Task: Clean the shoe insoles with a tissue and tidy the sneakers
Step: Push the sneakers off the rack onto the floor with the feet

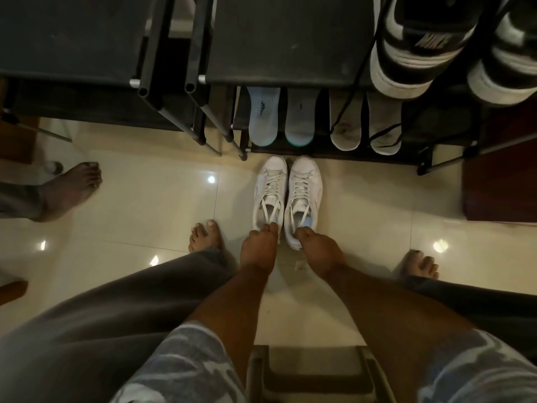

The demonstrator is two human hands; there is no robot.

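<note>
Forearms in pale camouflage sleeves run down and forward from the camera. Left hand (258, 247): fingers curled, pinching the heel collar of the left sneaker (269, 187). Right hand (318, 250): same pinch on the right sneaker (305, 190).

Pair stands upright on the tiled floor (145, 199), laced, sides touching. Long axis runs straight away from the hands: heels at the fingertips, toes just short of the rack (325, 151). Each hand is equally near its own shoe. Next move judged a push forward or a lift onto a shelf.

Lower shelf, directly beyond the toes: two white insoles (263, 117) and two grey insoles (345, 126). Upper shelf, right: black-and-white sneakers (406, 53).

Pale blue shows inside the right sneaker; insole in or out, cannot tell. Small pale scrap (299, 264) on the floor between the wrists, possibly tissue.
</note>
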